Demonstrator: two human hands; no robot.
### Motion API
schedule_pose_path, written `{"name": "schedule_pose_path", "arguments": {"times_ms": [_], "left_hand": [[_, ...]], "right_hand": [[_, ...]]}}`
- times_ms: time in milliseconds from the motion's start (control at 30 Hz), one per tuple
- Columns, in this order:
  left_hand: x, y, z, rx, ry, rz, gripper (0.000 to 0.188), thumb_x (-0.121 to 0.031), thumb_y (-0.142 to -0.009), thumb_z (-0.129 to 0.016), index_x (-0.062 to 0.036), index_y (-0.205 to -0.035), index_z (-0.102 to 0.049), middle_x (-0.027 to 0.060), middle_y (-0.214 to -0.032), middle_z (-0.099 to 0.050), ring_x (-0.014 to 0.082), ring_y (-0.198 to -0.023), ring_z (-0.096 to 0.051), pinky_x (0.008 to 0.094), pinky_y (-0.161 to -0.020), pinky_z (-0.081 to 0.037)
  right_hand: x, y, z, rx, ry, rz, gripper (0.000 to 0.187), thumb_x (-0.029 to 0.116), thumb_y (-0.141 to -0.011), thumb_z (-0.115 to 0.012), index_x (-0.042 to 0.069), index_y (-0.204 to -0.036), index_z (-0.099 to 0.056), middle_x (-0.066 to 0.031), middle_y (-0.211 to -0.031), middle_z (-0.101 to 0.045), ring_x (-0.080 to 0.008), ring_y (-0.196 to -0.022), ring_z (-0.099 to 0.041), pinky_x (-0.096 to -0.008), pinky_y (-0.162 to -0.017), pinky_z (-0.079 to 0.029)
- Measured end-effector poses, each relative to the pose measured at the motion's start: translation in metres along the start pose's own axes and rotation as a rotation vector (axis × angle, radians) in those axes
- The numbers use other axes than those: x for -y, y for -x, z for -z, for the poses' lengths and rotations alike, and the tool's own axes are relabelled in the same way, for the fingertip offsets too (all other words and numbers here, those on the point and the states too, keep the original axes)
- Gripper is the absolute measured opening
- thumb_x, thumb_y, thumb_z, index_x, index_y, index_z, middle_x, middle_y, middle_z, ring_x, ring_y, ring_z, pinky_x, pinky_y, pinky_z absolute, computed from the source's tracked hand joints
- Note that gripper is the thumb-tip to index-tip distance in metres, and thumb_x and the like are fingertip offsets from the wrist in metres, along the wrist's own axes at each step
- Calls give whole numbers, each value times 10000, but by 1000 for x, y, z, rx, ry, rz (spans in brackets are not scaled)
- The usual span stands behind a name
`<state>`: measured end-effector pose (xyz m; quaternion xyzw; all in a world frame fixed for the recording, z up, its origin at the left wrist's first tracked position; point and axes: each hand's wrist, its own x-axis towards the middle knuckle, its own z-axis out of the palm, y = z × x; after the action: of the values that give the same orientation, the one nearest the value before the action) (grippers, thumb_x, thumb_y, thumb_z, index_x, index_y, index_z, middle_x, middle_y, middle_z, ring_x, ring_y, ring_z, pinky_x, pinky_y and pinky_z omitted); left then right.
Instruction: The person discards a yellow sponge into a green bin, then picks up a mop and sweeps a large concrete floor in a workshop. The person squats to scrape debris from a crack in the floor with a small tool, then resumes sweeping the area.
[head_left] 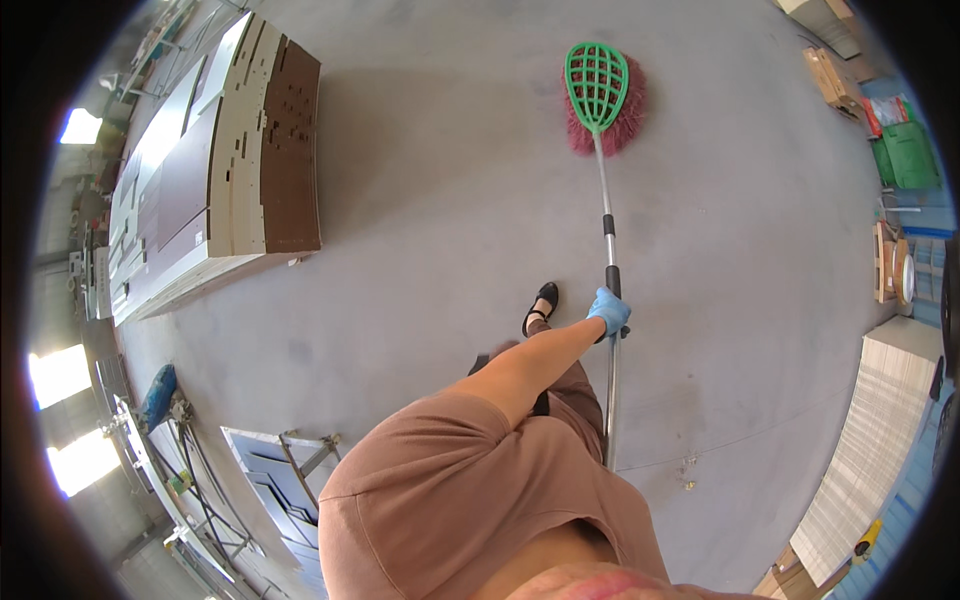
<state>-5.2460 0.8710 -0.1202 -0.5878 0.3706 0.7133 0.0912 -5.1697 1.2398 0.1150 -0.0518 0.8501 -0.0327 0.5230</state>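
A long-handled dust mop [605, 180] stretches away from me across the grey floor. Its head is a green lattice paddle fringed with dark pink strands, lying at the far end. My left hand [608, 311], in a light blue glove, is closed around the metal pole just below a black sleeve on it. A small dark part shows beside the fingers. The pole's lower end runs down along my right side, where my body hides it. My right hand is out of the picture. One black shoe [544, 300] shows left of the pole.
A tall stack of brown and white panels [290, 150] stands at left. Lower left are a metal frame [205, 520] and a rack of dark sheets [285, 490]. Along the right are a green bin [908, 156], cartons [833, 82] and a long stack of pale sheets [870, 430]. Small debris [689, 484] lies on the floor.
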Motion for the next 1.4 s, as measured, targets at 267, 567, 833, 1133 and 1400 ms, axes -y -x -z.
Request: {"name": "schedule_pose_path", "arguments": {"times_ms": [267, 567, 833, 1133, 1400], "left_hand": [[-47, 40, 22, -214, 354, 190, 404, -60, -902, -538, -34, -1252, -337, 172, -886, -600, 292, -625, -672, 399, -495, -574], [-148, 7, 147, -268, 1047, 360, 169, -34, -922, -506, 39, -1058, -438, 178, -785, -592, 331, -603, -666, 449, -548, -617], [-278, -79, 346, -159, 1214, 209, 207, -97, -933, -506, 28, -1093, -465, 203, -808, -617, 380, -637, -685, 507, -610, -623], [-329, -153, 504, -263, 892, 263, 264, -132, -959, -504, 33, -1162, -460, 211, -862, -662, 357, -725, -721, 455, -640, -638], [-374, -216, 533, -272, 615, 286, 298, -146, -960, -480, 46, -1187, -470, 209, -827, -657, 358, -670, -709, 446, -568, -612]], "right_hand": [[39, -4, 82, -40, 118, 332, 372, 237, -840, -610, 36, -1150, -658, -196, -884, -721, -397, -873, -693, -464, -777, -542], [309, -17, 231, -377, 886, 284, 228, 158, -741, -634, 129, -958, -699, -182, -790, -685, -388, -792, -653, -499, -755, -515], [620, 6, 200, -344, 988, 300, 223, 173, -775, -613, 81, -973, -656, -204, -817, -678, -401, -822, -655, -490, -775, -503], [737, -33, 84, -103, 753, 254, 349, 233, -836, -580, 54, -1135, -596, -223, -886, -694, -404, -852, -675, -494, -779, -513], [753, -56, 8, -31, 358, 123, 448, 251, -873, -537, 48, -1271, -556, -239, -922, -703, -397, -894, -686, -499, -832, -520]]}}
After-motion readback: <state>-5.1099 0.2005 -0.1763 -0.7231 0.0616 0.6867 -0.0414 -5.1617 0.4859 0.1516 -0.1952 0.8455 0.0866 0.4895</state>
